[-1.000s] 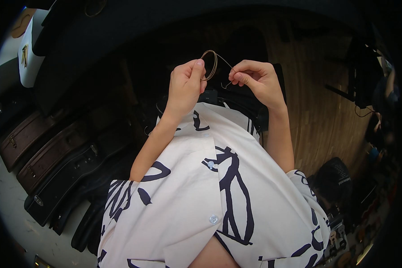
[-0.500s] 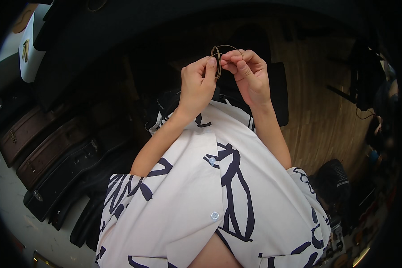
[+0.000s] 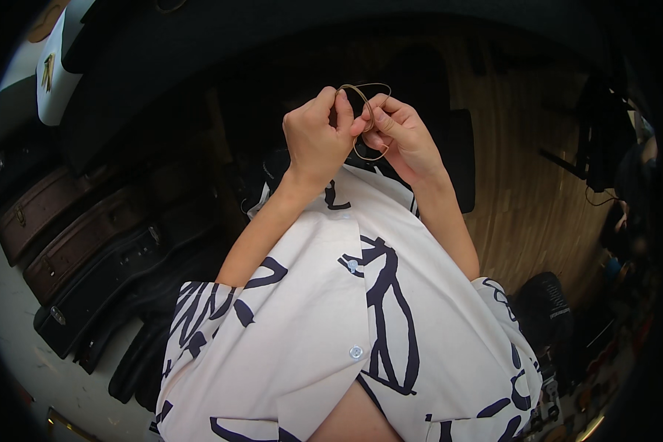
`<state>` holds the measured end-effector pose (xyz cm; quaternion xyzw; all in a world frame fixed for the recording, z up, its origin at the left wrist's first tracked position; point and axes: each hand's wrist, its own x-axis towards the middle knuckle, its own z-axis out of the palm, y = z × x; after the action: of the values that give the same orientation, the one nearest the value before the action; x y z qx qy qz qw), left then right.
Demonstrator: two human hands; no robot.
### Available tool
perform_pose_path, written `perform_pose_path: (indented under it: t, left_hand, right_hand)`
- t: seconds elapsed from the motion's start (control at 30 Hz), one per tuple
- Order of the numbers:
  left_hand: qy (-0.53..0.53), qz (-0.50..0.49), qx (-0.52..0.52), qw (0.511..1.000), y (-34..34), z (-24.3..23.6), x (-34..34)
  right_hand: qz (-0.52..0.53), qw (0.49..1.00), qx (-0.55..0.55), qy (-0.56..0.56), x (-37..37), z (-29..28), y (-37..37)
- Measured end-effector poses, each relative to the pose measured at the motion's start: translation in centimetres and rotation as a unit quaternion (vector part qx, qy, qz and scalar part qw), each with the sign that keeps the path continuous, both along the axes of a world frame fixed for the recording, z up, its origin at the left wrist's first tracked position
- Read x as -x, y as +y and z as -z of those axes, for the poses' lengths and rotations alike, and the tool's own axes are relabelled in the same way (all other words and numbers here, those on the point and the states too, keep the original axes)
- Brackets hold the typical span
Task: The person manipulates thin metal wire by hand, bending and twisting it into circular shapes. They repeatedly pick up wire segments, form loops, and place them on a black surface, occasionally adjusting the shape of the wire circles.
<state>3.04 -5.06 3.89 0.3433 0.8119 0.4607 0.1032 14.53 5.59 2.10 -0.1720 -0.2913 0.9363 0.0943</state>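
A thin, bronze-coloured coiled string (image 3: 365, 96), like a guitar string, is held up between my two hands in front of my chest. My left hand (image 3: 315, 136) pinches the left side of the coil between thumb and fingers. On the other side, my right hand (image 3: 411, 144) has its thumb and fingertips closed on the strands. One loose loop arcs above the right fingers, and another hangs just below the fingertips. The string's ends cannot be made out.
Several instrument cases stand in a row at the left, among them a brown case (image 3: 37, 214) and a black case (image 3: 99, 298). Wooden flooring (image 3: 508, 199) stretches to the right, with a black bag (image 3: 544, 302) on it. A dark surface (image 3: 236, 51) lies beyond my hands.
Both hands have come slightly lower and to the left. The coil has tilted and opened wider, with a loop now hanging below the fingers. My right fingers have closed on its strands.
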Motion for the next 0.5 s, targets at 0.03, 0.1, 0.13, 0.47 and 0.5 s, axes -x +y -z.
perform_pose_path:
  t: [0.03,0.1,0.13,0.47,0.5]
  left_hand:
    - [0.025,0.005,0.002,1.0,0.1,0.0,-0.2]
    - [0.057,0.009,0.003,0.998,0.3,-0.2,-0.3]
    - [0.064,0.011,0.002,0.998,0.3,-0.3,-0.3]
    - [0.12,0.015,0.005,0.993,0.0,0.2,0.4]
    - [0.121,0.016,0.007,0.992,0.1,0.2,0.5]
  right_hand:
    - [-0.026,0.999,0.033,0.018,-0.2,-0.4,0.4]
    - [-0.042,0.997,0.059,0.037,-0.3,-0.3,0.4]
    - [-0.018,0.998,0.048,0.032,-0.2,-0.2,0.2]
    - [-0.028,0.999,0.014,0.003,-0.6,-0.2,0.6]
    - [-0.038,0.999,-0.008,-0.016,-0.7,-0.2,0.8]
